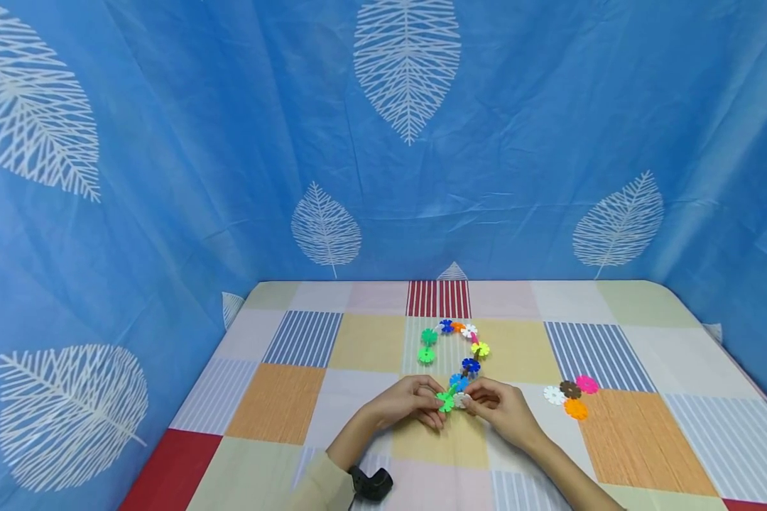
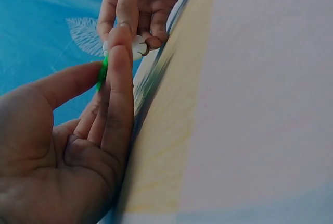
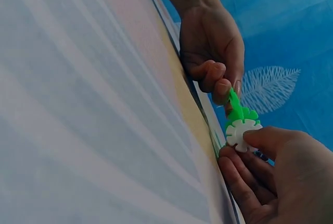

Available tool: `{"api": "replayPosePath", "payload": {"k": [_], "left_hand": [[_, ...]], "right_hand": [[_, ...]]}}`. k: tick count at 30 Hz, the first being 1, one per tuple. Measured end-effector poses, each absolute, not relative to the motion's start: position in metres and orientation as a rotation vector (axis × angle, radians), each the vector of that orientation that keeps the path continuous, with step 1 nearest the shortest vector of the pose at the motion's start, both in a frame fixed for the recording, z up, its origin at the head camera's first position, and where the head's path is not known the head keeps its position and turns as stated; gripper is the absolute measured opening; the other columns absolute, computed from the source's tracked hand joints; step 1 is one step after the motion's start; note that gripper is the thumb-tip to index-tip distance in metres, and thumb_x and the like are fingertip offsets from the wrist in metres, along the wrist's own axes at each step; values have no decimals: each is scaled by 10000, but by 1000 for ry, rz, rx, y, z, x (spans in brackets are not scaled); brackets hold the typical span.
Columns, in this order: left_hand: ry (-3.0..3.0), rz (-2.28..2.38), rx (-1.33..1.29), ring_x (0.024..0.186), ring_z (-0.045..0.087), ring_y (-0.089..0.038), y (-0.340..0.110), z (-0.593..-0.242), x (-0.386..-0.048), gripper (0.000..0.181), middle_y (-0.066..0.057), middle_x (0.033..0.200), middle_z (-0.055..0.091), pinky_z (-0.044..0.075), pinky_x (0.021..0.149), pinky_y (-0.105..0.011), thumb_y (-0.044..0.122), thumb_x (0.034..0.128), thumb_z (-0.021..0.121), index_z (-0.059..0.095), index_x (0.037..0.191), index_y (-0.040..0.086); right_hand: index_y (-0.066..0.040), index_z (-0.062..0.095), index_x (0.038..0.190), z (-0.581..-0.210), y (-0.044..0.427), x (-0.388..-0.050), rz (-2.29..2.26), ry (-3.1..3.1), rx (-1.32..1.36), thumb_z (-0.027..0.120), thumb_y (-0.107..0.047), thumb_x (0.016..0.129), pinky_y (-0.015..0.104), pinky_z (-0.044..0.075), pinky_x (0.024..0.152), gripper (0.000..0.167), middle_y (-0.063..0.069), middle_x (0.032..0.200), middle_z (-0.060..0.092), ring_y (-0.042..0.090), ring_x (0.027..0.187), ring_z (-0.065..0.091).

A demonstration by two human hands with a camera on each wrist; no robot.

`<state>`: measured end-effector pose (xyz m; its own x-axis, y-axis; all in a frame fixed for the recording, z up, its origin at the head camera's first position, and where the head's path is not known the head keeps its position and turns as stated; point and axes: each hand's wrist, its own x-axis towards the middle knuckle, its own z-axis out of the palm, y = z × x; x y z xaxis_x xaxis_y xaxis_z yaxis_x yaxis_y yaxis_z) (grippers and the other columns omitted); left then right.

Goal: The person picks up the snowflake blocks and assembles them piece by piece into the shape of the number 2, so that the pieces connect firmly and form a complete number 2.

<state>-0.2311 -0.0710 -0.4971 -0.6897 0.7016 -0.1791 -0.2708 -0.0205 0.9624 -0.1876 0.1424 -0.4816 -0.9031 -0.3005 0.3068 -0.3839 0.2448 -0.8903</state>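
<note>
My left hand (image 1: pixel 412 402) pinches a bright green notched snowflake disc (image 1: pixel 445 402) between thumb and fingers. A white snowflake disc (image 3: pixel 242 134) is pinched by my right hand (image 1: pixel 503 411), thumb on its face. The two discs meet edge to edge; whether their slots are fully joined I cannot tell. Beyond the fingers, a curved chain of coloured snowflake discs (image 1: pixel 470 365) lies on the cloth, bending round to a green end disc (image 1: pixel 426 355) at left. A light blue disc (image 1: pixel 458 383) sits at its near end, close to the held pieces. In the left wrist view, fingers hide most of the green disc.
Right of my hands lies a small group of loose discs: a white one (image 1: pixel 554 395), a brown one (image 1: pixel 570 389), a pink one (image 1: pixel 586 384) and an orange one (image 1: pixel 576 409). A patchwork cloth (image 1: pixel 281 404) covers the table. Blue leaf-patterned curtains (image 1: pixel 518 142) surround it.
</note>
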Motion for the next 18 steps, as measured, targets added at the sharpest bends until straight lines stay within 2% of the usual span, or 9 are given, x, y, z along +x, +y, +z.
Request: {"api": "replayPosePath", "payload": {"k": [5, 9, 13, 18], "left_hand": [[1556, 1810, 441, 644, 650, -180, -71, -499, -232, 150, -93, 742, 653, 551, 604, -267, 5, 912, 532, 502, 1052, -38], [1560, 1802, 445, 647, 649, -177, -70, -500, -232, 143, -94, 747, 654, 550, 608, -264, 1, 911, 532, 496, 1044, -38], [1585, 1793, 458, 642, 650, -178, -69, -499, -229, 134, -139, 763, 662, 553, 609, -272, -13, 902, 540, 497, 1024, -50], [1641, 1799, 449, 615, 644, -170, -67, -498, -227, 111, -261, 788, 645, 554, 600, -280, -51, 888, 541, 512, 993, -73]], "right_hand": [[75, 618, 881, -478, 142, -185, 1775, -2395, 684, 651, 74, 805, 273, 548, 615, 83, 174, 788, 645, 252, 685, 642], [40, 644, 872, -480, 142, -185, 1702, -2381, 725, 658, 85, 792, 267, 544, 595, 93, 120, 781, 663, 226, 657, 643], [-13, 675, 834, -482, 141, -185, 1539, -2350, 779, 687, 91, 757, 241, 535, 592, 130, 73, 769, 676, 191, 657, 643], [-78, 694, 804, -498, 142, -192, 1416, -2307, 836, 721, 48, 739, 187, 521, 609, 144, 21, 757, 681, 131, 684, 644]]}}
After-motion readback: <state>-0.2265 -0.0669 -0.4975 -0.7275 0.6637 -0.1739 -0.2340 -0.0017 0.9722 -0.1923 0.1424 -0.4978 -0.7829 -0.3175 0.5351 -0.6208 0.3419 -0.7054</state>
